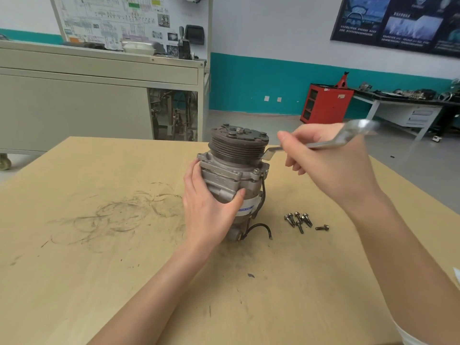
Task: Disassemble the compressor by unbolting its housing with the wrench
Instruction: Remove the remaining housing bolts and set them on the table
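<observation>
Already five bolts [302,221] lie loose on the bench [99,245]. Left hand [209,207] grips the compressor [236,170]; right hand [328,160] holds the wrench [348,135], housing seemingly still joined.

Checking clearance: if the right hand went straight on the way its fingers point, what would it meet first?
Likely the compressor's pulley; the wrench held by the right hand leads there, though depth is unclear.

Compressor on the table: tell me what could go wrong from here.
The compressor stands on end, steadied only by the left hand; a hard pull on the wrench could tip it.
The right hand grips the wrench mid-shaft; if it slips, knuckles may hit the pulley.
The loose bolts lying beside it could be knocked and roll away.
</observation>
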Motion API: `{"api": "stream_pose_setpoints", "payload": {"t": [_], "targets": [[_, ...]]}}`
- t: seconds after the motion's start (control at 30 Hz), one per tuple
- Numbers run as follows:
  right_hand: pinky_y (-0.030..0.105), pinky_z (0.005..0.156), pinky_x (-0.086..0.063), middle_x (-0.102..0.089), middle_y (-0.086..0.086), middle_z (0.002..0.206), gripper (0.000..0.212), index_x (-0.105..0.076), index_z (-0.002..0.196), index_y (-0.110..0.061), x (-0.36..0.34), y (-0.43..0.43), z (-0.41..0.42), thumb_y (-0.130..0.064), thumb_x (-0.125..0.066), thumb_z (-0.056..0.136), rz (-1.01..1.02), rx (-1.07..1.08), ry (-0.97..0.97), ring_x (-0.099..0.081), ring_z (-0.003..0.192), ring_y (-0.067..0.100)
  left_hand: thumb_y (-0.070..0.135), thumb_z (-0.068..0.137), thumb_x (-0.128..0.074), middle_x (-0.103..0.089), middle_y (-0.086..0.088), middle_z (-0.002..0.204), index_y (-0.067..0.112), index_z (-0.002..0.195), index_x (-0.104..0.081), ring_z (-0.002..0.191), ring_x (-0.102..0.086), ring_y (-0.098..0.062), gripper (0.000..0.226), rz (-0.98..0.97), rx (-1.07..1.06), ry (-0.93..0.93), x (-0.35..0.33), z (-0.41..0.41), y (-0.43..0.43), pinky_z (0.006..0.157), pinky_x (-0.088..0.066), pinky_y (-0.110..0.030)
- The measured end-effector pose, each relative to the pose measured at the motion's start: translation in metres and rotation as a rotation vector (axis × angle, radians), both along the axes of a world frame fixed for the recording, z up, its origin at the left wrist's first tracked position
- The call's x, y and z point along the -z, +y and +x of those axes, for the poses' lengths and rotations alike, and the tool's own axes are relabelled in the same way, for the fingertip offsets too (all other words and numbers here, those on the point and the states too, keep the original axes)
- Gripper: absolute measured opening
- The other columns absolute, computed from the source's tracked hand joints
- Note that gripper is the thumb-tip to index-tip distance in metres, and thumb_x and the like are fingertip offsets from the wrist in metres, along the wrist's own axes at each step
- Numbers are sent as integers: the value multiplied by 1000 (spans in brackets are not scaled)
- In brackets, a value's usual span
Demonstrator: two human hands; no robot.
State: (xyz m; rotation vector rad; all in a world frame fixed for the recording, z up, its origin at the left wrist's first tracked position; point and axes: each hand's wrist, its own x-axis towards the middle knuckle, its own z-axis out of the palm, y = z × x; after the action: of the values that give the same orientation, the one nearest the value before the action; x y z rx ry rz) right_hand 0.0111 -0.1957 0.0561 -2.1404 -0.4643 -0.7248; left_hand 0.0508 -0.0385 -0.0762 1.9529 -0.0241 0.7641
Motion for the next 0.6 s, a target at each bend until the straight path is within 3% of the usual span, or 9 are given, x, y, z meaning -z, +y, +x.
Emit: {"api": "stream_pose_setpoints", "payload": {"t": [0.13,0.23,0.33,0.37,0.43,0.5,0.6], "targets": [[29,53,-40,-60,11,56,38,-64,63,-4,10,16,-6,-31,-59,89,-117,124,-26,-54,55,25,42,75,-77,-27,-1,152,11,151,-23,141,-26,-15,98,5,-5,2,-1,-1,0,118,-26,-45],[31,53,-42,-62,11,58,36,-66,66,-3,18,23,-8,-29,-58,90,-178,160,-78,-55,55,26,41,75,-78,-26,-1,153,11,151,-22,141,-26,-16,99,14,-6,9,-2,-1,0,118,-26,-45],[10,47,-35,-60,3,56,31,-68,67,-6,23,27,-8,-25,-61,90,-187,195,-138,-49,48,11,41,76,-78,-26,-1,153,11,151,-21,142,-25,-16,98,18,-5,9,-2,-2,0,118,-26,-45],[9,48,-35,-57,2,55,30,-67,66,-7,24,28,-7,-25,-62,90,-167,198,-144,-47,46,7,41,76,-77,-26,-1,153,11,151,-21,142,-25,-16,98,18,-4,9,-2,-2,0,118,-26,-46],[10,47,-35,-58,2,54,32,-66,65,-6,25,30,-6,-25,-62,90,-179,210,-152,-49,46,8,43,75,-77,-26,-1,153,12,151,-22,141,-26,-16,98,17,-2,10,-2,-2,0,117,-27,-46],[24,50,-40,-61,8,54,34,-67,67,-2,29,33,-6,-26,-61,91,-268,231,-177,-54,47,22,44,75,-77,-26,0,152,11,150,-23,141,-27,-16,98,13,-2,11,-2,-2,0,116,-29,-47],[26,48,-40,-61,8,55,29,-67,69,-2,35,37,-9,-20,-62,90,-280,224,-199,-55,48,25,45,76,-78,-27,0,152,12,150,-23,141,-28,-16,99,10,-6,10,-2,-2,-1,115,-30,-47]]}}
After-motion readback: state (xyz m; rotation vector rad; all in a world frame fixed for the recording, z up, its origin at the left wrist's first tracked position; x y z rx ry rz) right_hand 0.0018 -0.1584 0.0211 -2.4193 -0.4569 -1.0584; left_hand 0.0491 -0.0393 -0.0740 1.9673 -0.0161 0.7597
